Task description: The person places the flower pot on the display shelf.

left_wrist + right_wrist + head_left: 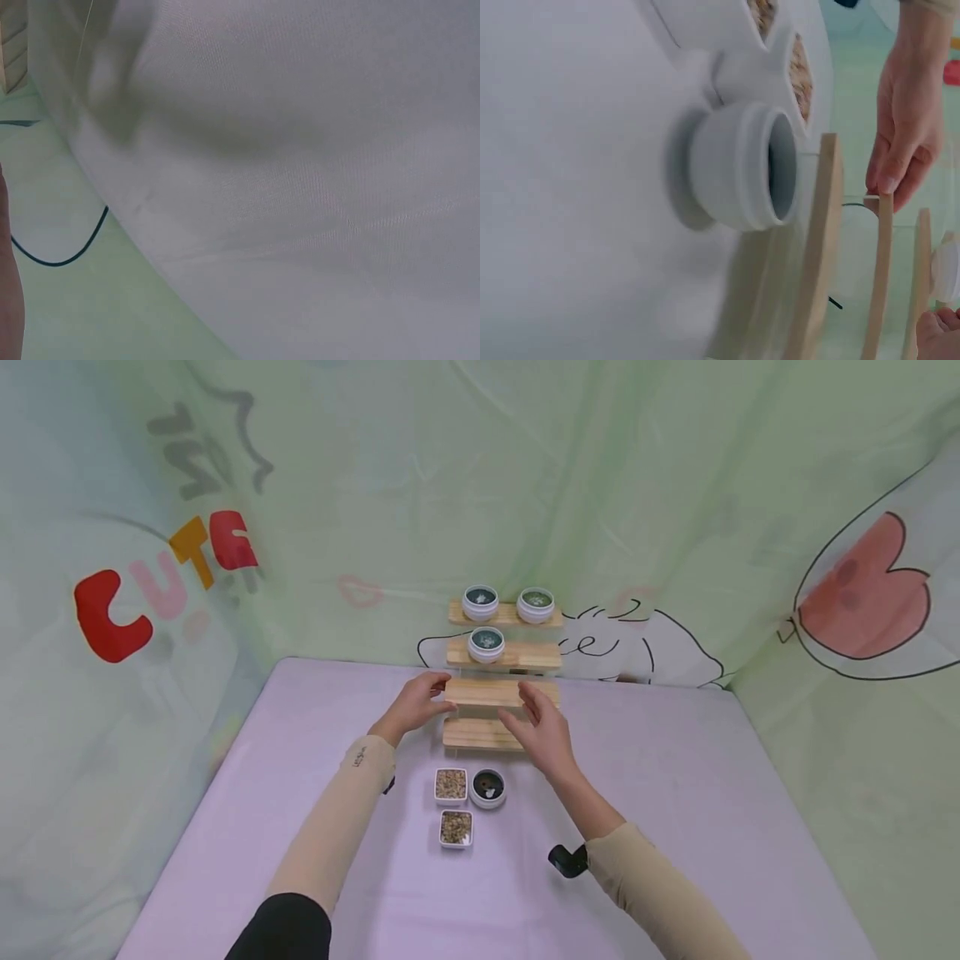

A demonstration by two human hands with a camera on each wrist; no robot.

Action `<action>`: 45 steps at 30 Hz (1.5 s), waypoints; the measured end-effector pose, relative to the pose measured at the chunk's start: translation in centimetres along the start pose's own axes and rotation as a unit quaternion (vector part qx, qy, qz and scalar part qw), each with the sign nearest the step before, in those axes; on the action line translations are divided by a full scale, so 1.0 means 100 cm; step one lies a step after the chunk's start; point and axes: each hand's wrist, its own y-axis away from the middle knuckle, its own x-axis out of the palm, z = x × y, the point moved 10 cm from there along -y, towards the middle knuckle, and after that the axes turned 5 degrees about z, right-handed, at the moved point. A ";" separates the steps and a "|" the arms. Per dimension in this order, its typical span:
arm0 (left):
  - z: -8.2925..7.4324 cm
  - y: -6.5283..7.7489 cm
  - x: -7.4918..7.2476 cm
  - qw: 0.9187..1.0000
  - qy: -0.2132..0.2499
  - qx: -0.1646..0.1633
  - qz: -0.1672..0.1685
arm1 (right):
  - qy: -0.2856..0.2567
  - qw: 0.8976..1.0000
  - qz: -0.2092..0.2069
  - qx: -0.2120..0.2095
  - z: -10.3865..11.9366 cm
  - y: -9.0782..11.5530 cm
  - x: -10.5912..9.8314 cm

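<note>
A stepped wooden display stand (487, 735) rises at the back of the table, its narrow boards set one above another. My left hand (417, 700) is at the left end of the bare board third from the top. In the right wrist view that left hand (909, 124) pinches the board's end between thumb and fingers. My right hand (546, 732) is over the right part of the same board, thumb and fingers spread apart with nothing between them. Two round white jars (480, 602) stand on the top board, and another jar (486, 645) on the board below.
In front of the stand a round white jar with dark contents (489, 788) is beside a square white dish of tan bits (451, 785). A second square dish (456, 828) lies nearer me. A printed curtain (375, 527) hangs behind the lilac-covered table (660, 793).
</note>
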 end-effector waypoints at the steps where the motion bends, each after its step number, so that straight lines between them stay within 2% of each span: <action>1: 0.000 0.000 0.000 1.000 0.000 0.000 0.000 | 0.006 1.000 0.005 -0.002 -0.003 0.005 0.001; 9: 0.001 0.002 -0.004 1.000 0.015 -0.002 -0.009 | 0.033 0.999 0.037 -0.012 -0.019 0.049 0.014; 14: 0.006 0.002 -0.006 0.999 0.029 -0.009 -0.017 | 0.001 0.999 0.039 -0.001 -0.036 0.071 0.022; 18: 0.010 0.002 -0.006 0.998 0.052 -0.016 -0.027 | -0.024 0.999 0.039 0.010 -0.050 0.081 0.028; 24: 0.012 0.001 -0.005 0.996 0.075 -0.027 -0.027 | -0.044 0.998 0.030 0.027 -0.065 0.087 0.035; 31: 0.013 0.001 -0.001 0.997 0.071 -0.029 -0.024 | -0.010 0.999 0.030 0.029 -0.075 0.087 0.042; 35: 0.013 0.001 0.000 0.996 0.076 -0.026 -0.025 | -0.005 0.999 0.035 0.017 -0.061 0.090 0.046; 38: 0.014 0.000 0.000 0.996 0.077 -0.027 -0.026 | -0.015 0.999 0.034 0.006 -0.061 0.089 0.049; 42: 0.015 0.000 0.000 0.997 0.074 -0.031 -0.024 | -0.019 0.999 0.032 -0.004 -0.080 0.084 0.054; 45: 0.016 0.000 0.000 0.997 0.070 -0.032 -0.023 | -0.012 0.999 0.032 -0.002 -0.085 0.082 0.057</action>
